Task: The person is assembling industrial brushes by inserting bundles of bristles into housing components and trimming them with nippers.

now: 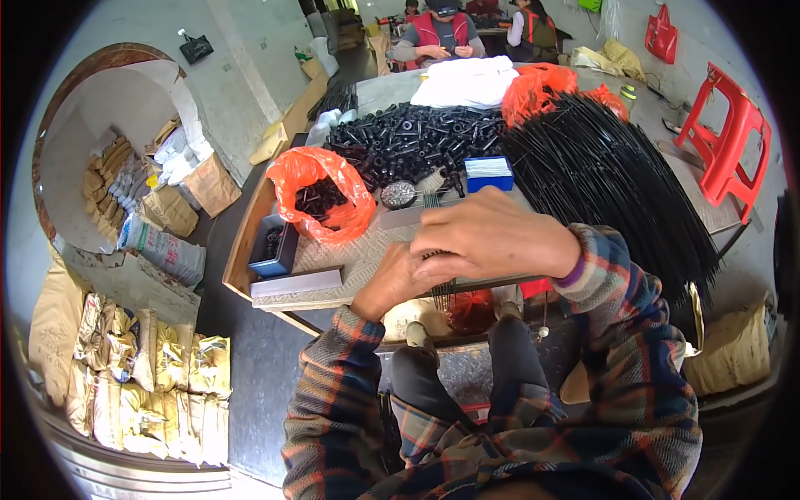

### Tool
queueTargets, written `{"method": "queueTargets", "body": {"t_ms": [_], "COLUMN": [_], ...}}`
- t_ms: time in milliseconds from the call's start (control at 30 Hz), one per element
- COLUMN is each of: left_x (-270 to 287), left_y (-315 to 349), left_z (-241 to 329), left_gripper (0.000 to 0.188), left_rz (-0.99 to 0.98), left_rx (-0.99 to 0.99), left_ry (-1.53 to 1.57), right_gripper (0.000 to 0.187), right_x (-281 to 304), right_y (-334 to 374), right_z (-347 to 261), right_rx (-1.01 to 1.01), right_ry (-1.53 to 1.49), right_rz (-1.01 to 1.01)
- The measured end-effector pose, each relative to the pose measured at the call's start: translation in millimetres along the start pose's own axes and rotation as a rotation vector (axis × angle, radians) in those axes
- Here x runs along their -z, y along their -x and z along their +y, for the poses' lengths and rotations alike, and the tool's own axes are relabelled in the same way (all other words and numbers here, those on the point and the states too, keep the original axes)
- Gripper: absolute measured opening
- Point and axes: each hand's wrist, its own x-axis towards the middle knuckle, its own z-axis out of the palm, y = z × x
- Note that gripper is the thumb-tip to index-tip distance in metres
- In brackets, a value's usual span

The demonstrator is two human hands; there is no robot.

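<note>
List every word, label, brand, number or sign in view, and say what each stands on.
None that I can quote.
White woven sack on the left: coloured print, too small and blurred to read.
Stacked brown paper sacks at lower left: any marks are too blurred to read.
Blue box beyond the right hand: no lettering I can make out.
</note>
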Motion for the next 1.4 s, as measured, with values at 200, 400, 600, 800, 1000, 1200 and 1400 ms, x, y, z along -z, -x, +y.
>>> {"method": "queueTargets", "body": {"t_ms": [200,400,600,800,1000,1200,1400], "left_x": [1,-1,-46,-79,-72,-70,-80], "left_y": [-4,-9,83,63,60,54,59], "left_z": [2,6,-60,-65,-64,-60,-70], "left_gripper": [0.012,0.047,0.082,0.066,0.073,0.071,0.069], "left_rz": [0.054,-0.322,-0.449,-0.375,-0.246,-0.204,-0.225], "left_rx": [-0.053,0.145,0.14,0.214,0.069,0.079,0.118], "left_ry": [-0.018,-0.031,-0.385,-0.376,-0.44,-0.325,-0.387], "right_gripper": [0.019,0.019,0.021,0.014,0.013,0.048,0.045], "right_x": [-15,-12,-30,7,-91,-161,-166], "right_y": [0,5,-6,18,98,128,133], "right_z": [8,11,2,20,83,85,101], "right_rx": [0.084,0.088,0.18,0.074,-0.847,-0.828,-0.875], "right_ry": [-0.015,0.096,0.083,0.032,0.001,0.253,0.253], "right_rz": [-0.02,-0.051,-0.02,0.111,0.513,0.243,0.198]}}
